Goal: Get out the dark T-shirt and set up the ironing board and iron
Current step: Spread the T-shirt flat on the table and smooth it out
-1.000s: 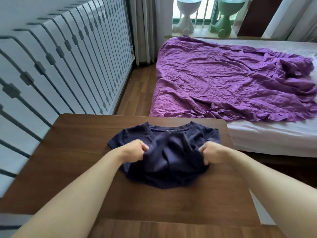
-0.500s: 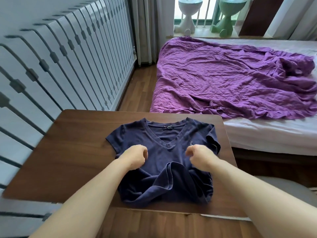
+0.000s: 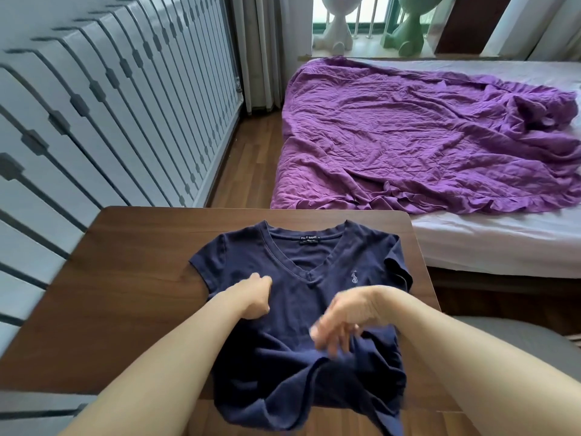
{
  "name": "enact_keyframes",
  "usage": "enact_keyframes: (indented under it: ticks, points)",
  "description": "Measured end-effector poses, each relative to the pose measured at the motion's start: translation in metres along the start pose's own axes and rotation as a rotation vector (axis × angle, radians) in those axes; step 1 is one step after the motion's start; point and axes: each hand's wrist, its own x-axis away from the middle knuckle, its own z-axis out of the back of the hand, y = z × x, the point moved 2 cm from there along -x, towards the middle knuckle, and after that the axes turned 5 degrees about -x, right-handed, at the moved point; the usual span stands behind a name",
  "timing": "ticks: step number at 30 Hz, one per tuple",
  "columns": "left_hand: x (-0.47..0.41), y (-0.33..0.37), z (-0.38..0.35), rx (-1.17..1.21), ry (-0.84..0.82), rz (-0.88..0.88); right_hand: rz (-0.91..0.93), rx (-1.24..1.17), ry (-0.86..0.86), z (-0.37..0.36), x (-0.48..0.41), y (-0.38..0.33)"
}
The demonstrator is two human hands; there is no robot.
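The left hand [image 3: 254, 297] rests curled on the dark T-shirt [image 3: 298, 316], whether pinching cloth is unclear; the right hand [image 3: 342, 322] hovers loose-fingered over the bunched hem, probably to smooth the shirt flat on the desk [image 3: 132, 278].

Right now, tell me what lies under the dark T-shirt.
Under the dark T-shirt is the brown wooden table, visible around it; the bunched hem hangs past the near edge. The tabletop directly beneath is covered, so anything flat lying there cannot be seen.
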Motion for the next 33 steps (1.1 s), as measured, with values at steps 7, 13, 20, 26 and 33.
enact_keyframes:
  ticks: [7,13,20,26,33]
  points:
    - [-0.019,-0.013,-0.024,0.058,0.046,0.062,-0.079,0.262,0.639,0.031,-0.032,0.03]
    - [-0.042,-0.018,-0.015,0.07,0.039,0.066,-0.143,0.315,0.7,0.058,-0.043,0.05]
    - [-0.068,-0.013,0.004,0.127,0.033,0.062,-0.165,0.374,0.746,0.099,-0.056,0.049]
    - [-0.085,-0.019,0.009,0.022,0.217,0.062,-0.148,0.388,0.82,0.12,-0.068,0.048]
    - [-0.1,-0.025,0.012,0.082,0.186,-0.006,-0.183,0.431,0.868,0.134,-0.068,0.046]
